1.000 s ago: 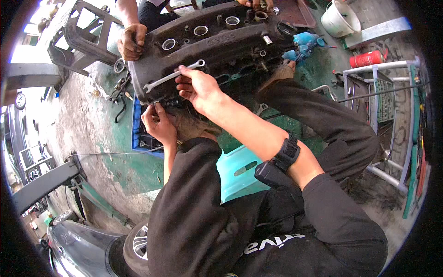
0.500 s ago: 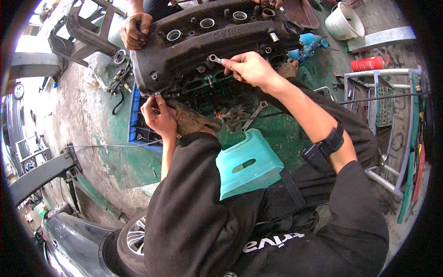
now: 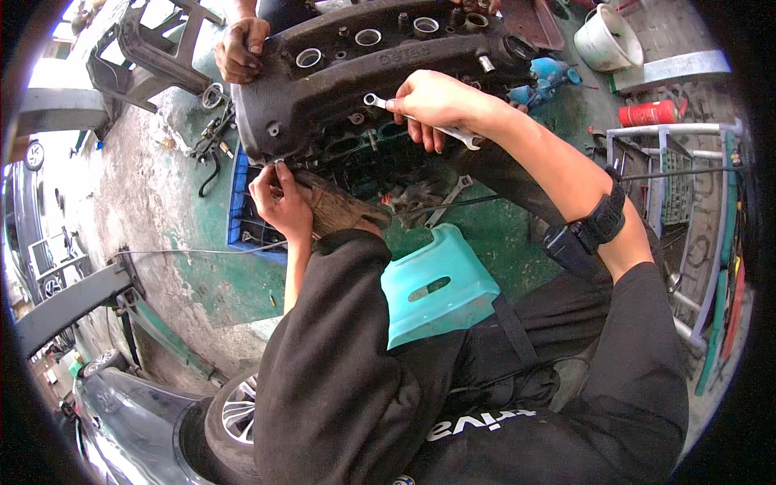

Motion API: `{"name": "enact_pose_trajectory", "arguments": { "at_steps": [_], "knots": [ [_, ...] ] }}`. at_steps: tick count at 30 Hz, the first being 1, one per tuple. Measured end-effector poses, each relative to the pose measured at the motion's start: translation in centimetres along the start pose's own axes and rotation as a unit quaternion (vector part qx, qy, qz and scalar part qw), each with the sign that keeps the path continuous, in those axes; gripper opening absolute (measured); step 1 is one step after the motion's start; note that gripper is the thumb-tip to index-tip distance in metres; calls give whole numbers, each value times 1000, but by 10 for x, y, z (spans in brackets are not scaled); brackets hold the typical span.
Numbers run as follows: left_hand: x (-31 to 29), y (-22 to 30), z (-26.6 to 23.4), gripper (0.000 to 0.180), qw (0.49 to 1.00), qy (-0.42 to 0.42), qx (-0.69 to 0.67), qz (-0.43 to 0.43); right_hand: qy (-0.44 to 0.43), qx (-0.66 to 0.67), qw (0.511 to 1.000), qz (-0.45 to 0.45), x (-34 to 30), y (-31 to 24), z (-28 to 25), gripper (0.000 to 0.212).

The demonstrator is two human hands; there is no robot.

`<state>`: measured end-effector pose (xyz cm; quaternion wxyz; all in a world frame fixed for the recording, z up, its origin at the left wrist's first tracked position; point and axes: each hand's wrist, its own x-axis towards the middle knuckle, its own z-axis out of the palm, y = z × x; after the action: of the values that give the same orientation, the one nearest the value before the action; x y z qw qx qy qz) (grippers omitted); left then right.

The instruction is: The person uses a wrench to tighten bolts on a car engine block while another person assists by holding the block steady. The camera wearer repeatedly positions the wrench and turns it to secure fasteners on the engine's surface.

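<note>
A dirty black engine with a valve cover fills the upper middle, with round openings along its far side. My right hand is closed on a combination wrench. The wrench's ring end sits over the cover's near edge, and its open-jaw end sticks out below my palm. At the cover's near left corner, my left hand pinches with thumb and finger against the edge. Whatever lies between those fingertips is too small to make out. Another person's hand rests on the cover's far left end.
A turquoise plastic stool stands before me. Another wrench lies beyond it, and a blue crate sits left of my left hand. Further right are a white bucket, a fire extinguisher and a metal rack.
My right hand has turned over with the wrench, so the open-jaw end now shows, and my right elbow has swung outward to the right. My left hand stays at the corner.
</note>
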<state>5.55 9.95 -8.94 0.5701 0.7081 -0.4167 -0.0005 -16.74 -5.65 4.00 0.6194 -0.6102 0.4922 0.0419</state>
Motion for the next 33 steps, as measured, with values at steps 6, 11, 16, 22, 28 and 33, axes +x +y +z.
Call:
{"name": "enact_pose_trajectory", "arguments": {
  "at_steps": [6, 11, 16, 22, 28, 33],
  "knots": [
    [-3, -8, -1, 18, 997, -14, -25, -75, -11, -2, 999, 34, 9, -10, -11, 30],
    [-3, -9, -1, 19, 999, -7, -8, -37, -30, -38, 998, 40, 18, -6, -26, 29],
    [-1, -3, -2, 19, 1000, -4, 9, -29, -25, -115, 993, 20, 25, -9, -33, 32],
    [-1, -1, -1, 18, 999, 2, -9, -39, 14, -58, 998, 20, 16, 6, -15, 39],
    [-2, -1, 0, 18, 999, 7, 38, -19, -113, 174, 978, 2, -5, -6, 97, 41],
    [-1, -3, -1, 18, 999, -5, 13, -45, -220, -119, 909, -334, -55, -62, 201, 65]
  ]
}}
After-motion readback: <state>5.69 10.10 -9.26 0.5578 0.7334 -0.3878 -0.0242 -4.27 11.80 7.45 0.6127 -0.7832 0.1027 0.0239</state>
